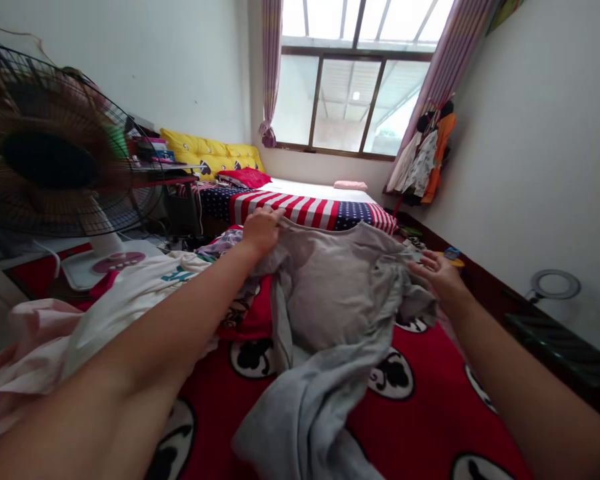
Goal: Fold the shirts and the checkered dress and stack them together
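A grey long-sleeved shirt (330, 287) is spread over the red blanket with its neckline away from me. Its lower part is bunched and twisted toward me. My left hand (261, 230) is closed on the shirt's far left shoulder, near the neckline. On the opposite side, my right hand (439, 270) is held with fingers apart beside the shirt's right shoulder and sleeve. Its fingertips are at the cloth's edge; whether they touch it I cannot tell. The red blanket (430, 400) has black-and-white round patterns.
Piled clothes, including a white shirt (145, 287) and a pink garment (40, 333), lie on the left. A fan (50, 153) stands behind them. Farther off is a bed with a striped, starred cover (300, 208). A ring light (555, 285) is on the right.
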A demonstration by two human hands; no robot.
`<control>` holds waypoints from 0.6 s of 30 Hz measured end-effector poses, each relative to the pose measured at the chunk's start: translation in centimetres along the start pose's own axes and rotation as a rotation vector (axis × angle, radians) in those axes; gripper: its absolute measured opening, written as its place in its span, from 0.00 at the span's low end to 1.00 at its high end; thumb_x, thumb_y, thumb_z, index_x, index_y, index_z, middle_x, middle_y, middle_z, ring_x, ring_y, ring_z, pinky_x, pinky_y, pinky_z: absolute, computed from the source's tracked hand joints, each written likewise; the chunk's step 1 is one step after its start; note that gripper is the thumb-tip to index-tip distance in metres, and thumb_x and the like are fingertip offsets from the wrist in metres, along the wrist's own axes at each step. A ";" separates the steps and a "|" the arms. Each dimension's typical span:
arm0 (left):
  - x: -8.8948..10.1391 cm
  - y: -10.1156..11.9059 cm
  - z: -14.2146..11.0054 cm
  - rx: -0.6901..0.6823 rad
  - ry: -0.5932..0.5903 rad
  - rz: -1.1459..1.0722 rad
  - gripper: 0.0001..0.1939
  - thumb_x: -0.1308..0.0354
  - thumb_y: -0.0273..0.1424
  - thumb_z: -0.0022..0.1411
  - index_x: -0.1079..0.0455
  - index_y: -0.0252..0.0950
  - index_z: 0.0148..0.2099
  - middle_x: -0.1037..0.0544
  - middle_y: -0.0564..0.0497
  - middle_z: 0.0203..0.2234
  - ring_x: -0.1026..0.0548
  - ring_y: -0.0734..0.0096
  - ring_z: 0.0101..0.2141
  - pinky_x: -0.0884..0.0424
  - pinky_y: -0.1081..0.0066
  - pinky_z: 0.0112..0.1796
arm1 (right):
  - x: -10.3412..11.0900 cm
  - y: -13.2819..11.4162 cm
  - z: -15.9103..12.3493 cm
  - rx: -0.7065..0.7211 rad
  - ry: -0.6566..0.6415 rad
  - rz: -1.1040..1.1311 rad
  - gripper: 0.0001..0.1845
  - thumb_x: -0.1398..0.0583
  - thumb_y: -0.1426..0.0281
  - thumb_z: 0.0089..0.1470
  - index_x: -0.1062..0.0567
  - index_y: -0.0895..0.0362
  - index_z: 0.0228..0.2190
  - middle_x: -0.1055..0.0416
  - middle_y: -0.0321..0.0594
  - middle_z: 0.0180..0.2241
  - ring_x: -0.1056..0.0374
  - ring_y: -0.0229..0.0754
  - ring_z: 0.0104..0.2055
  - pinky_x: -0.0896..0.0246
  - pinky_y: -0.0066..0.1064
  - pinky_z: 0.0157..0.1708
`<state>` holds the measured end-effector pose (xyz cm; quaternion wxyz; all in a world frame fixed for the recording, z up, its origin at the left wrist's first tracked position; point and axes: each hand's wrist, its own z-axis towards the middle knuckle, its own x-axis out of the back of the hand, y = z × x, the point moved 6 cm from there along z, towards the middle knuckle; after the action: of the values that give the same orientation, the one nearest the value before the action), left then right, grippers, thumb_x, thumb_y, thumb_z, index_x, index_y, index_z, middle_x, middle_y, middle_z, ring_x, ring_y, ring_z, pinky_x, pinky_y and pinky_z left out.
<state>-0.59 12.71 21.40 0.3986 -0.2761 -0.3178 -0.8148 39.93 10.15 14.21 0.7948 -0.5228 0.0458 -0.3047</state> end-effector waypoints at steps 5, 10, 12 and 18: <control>-5.5 0.9 -6.4 -0.099 -0.169 0.019 0.18 0.41 0.24 0.56 0.27 0.36 0.50 0.28 0.46 0.47 0.32 0.62 0.49 0.39 0.66 0.52 | -3.3 0.9 -9.0 0.052 -0.225 -0.143 0.25 0.37 0.60 0.48 0.30 0.56 0.47 0.30 0.49 0.49 0.33 0.52 0.52 0.37 0.45 0.50; -7.6 1.7 -17.7 -0.169 -0.549 -0.056 0.12 0.45 0.25 0.59 0.25 0.41 0.44 0.27 0.49 0.42 0.29 0.64 0.44 0.34 0.68 0.46 | -5.5 -1.3 -21.9 0.199 -0.640 -0.138 0.13 0.43 0.70 0.55 0.27 0.52 0.44 0.34 0.45 0.53 0.35 0.46 0.53 0.32 0.33 0.42; -7.2 1.6 -20.3 -0.081 -0.604 -0.089 0.14 0.45 0.25 0.58 0.26 0.41 0.45 0.27 0.49 0.41 0.28 0.66 0.41 0.34 0.71 0.43 | -6.0 -2.8 -24.2 0.248 -0.707 -0.120 0.13 0.45 0.73 0.56 0.27 0.52 0.43 0.34 0.46 0.53 0.32 0.43 0.49 0.32 0.31 0.40; -6.7 2.6 -22.9 0.199 -0.726 -0.348 0.09 0.37 0.34 0.52 0.28 0.35 0.34 0.27 0.54 0.25 0.30 0.72 0.27 0.39 0.76 0.27 | -9.0 -6.7 -24.9 0.371 -0.734 -0.070 0.10 0.45 0.73 0.58 0.26 0.53 0.38 0.27 0.43 0.43 0.31 0.42 0.45 0.35 0.33 0.45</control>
<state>0.57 -2.26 2.62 0.1417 -0.4475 -0.5570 -0.6851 19.92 -6.86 6.59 0.8284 -0.4458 -0.3140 -0.1279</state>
